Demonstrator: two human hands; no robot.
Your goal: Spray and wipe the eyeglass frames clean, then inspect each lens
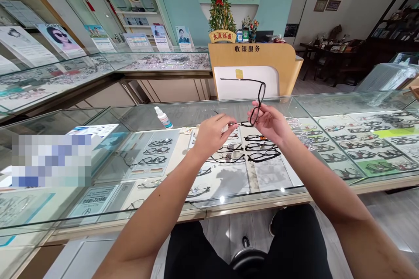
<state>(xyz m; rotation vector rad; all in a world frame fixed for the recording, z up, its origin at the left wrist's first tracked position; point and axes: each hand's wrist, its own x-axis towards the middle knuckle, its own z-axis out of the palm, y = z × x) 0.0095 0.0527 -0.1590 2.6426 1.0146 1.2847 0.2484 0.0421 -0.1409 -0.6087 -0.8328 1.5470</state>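
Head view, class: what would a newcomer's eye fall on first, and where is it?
Probably the black-framed glasses, held between the left hand and right hand above the glass counter. Next, perhaps, the leafy plant with its red ornament, straight ahead above the wooden desk.

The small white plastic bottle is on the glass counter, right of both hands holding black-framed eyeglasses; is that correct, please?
Not quite: in the head view, the white bottle is on the glass counter, but left of the left hand and right hand holding the black-framed eyeglasses.
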